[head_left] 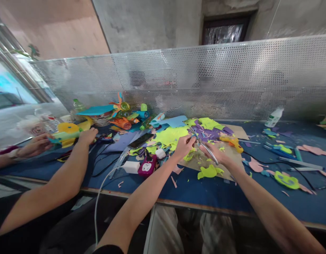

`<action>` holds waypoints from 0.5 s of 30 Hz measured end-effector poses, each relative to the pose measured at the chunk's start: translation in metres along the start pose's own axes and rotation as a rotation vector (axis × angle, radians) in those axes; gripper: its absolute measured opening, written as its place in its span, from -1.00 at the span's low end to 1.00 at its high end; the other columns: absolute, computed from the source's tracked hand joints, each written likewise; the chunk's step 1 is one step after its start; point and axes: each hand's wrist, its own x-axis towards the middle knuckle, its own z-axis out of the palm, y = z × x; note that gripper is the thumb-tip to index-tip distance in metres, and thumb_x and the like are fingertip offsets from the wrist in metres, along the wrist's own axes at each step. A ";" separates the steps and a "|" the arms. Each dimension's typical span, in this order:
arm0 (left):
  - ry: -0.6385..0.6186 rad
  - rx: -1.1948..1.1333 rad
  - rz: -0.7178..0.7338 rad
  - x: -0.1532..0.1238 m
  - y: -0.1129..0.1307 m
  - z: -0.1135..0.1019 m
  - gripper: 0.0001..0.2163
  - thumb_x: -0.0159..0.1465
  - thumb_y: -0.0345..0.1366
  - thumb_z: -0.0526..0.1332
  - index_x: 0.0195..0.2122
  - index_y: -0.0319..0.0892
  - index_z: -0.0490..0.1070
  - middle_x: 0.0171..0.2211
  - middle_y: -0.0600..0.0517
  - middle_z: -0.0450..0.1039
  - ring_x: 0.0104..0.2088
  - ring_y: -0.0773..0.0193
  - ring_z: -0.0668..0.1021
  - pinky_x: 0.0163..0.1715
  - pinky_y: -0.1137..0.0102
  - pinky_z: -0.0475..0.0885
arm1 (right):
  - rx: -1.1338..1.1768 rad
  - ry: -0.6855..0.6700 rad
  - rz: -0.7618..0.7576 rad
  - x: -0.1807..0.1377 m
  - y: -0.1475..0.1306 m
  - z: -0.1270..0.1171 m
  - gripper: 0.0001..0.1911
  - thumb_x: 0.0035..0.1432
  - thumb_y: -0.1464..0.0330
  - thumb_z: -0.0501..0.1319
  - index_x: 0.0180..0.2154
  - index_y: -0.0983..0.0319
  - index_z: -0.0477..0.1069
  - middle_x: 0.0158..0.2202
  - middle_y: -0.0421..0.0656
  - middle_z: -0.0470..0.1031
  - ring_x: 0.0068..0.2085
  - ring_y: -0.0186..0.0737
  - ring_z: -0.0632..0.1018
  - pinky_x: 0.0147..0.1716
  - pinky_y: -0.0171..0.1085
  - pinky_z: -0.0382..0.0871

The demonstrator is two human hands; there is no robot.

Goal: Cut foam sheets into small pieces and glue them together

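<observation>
Your view is moderately lit, with the strongest light at the far left, where a pale, cyan-tinted opening [6, 83] washes out. You get a diffuse, whitish sheen across the tall silver perforated metal screen [173, 70], while the space beneath the near edge of the blue-covered table [271, 203] sinks into deep shadow. The looped silver metal scissors [213, 155] in your right hand [220, 152] catch a pale highlight. Fine detail is soft around your fingers, the far left looks smeared, and wide-angle distortion stretches your bare right forearm [274, 204] toward the near right.
</observation>
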 end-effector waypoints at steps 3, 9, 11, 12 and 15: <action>-0.013 0.009 0.000 0.000 -0.001 0.001 -0.59 0.41 -0.08 0.04 -0.54 -0.19 0.27 -0.58 0.07 0.31 -0.55 0.35 0.34 -0.44 0.39 0.20 | 0.044 -0.018 -0.006 0.001 0.002 0.000 -0.57 0.06 -0.06 0.22 -0.40 0.19 0.34 -0.65 -0.33 0.26 -0.61 -0.34 0.26 -0.60 -0.28 0.18; -0.033 0.007 -0.008 0.000 -0.002 0.000 -0.58 0.41 -0.06 0.02 -0.54 -0.18 0.28 -0.59 0.07 0.30 -0.57 0.35 0.32 -0.45 0.39 0.21 | 0.028 -0.015 -0.016 0.000 -0.004 -0.002 -0.55 0.04 -0.07 0.23 -0.53 0.12 0.18 -0.70 -0.33 0.21 -0.65 -0.36 0.22 -0.67 -0.29 0.12; -0.034 0.000 -0.003 0.000 -0.002 0.000 -0.58 0.41 -0.06 0.02 -0.54 -0.18 0.29 -0.58 0.07 0.30 -0.56 0.35 0.32 -0.44 0.39 0.21 | 0.021 -0.008 -0.012 -0.001 -0.005 -0.002 -0.55 0.03 -0.06 0.23 -0.53 0.12 0.18 -0.71 -0.34 0.21 -0.65 -0.36 0.22 -0.68 -0.30 0.13; -0.033 0.000 -0.002 0.000 -0.002 0.000 -0.58 0.41 -0.06 0.02 -0.54 -0.18 0.29 -0.58 0.07 0.31 -0.56 0.35 0.33 -0.44 0.39 0.22 | 0.018 -0.009 -0.009 0.000 -0.006 -0.002 -0.56 0.03 -0.05 0.24 -0.53 0.12 0.19 -0.71 -0.34 0.21 -0.65 -0.35 0.22 -0.68 -0.30 0.13; -0.028 0.011 -0.009 -0.001 -0.001 0.001 -0.58 0.41 -0.06 0.01 -0.53 -0.18 0.29 -0.57 0.06 0.32 -0.56 0.35 0.33 -0.44 0.39 0.23 | 0.015 -0.009 -0.004 -0.001 -0.007 -0.002 -0.60 0.03 -0.03 0.24 -0.50 0.13 0.22 -0.70 -0.34 0.22 -0.65 -0.34 0.23 -0.67 -0.29 0.15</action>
